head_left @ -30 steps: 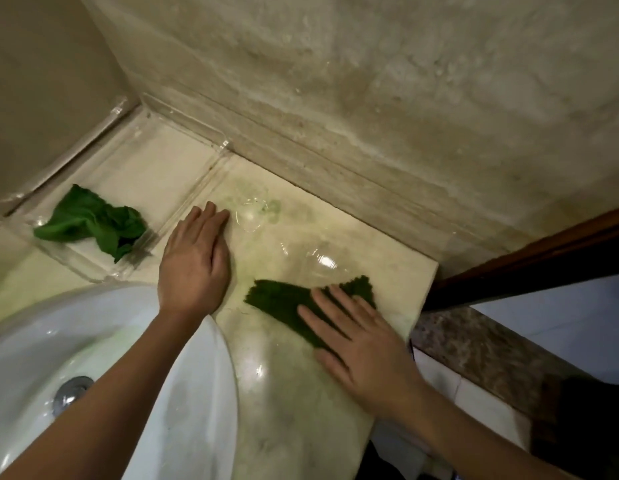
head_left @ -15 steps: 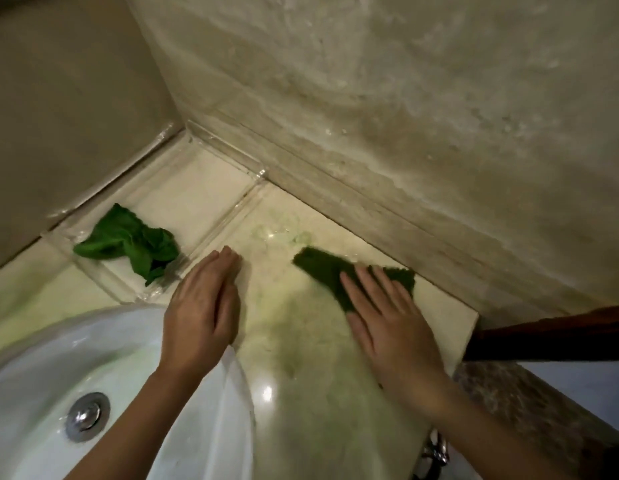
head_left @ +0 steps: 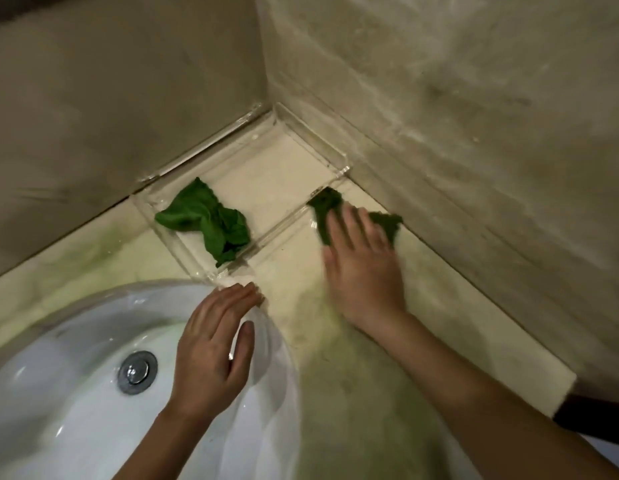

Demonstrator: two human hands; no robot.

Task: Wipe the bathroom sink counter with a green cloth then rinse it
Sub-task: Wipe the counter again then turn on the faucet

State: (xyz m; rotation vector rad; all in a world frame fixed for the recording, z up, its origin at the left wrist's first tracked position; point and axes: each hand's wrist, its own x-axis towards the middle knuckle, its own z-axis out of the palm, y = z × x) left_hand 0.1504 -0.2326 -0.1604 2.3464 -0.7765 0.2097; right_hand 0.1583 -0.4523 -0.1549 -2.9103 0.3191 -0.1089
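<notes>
Having slid farther back toward the corner, the right hand (head_left: 363, 271) is pressing the green cloth (head_left: 326, 204) flat under slightly spread fingers (head_left: 349, 226) on the desk (head_left: 446, 337) beside the clear tray (head_left: 266, 174), while the left hand (head_left: 211, 348) is resting, fingers straight and together, on the sink (head_left: 76, 417) rim, so wiping is apparently continuing and rinsing is still waiting.

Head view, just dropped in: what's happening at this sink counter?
A person is wiping the counter. The right hand presses a dark green cloth flat against it, near the back wall and right beside the clear tray. The left hand rests open on the rim of the sink. A brighter green cloth lies crumpled in the tray. No rinsing yet.
</notes>
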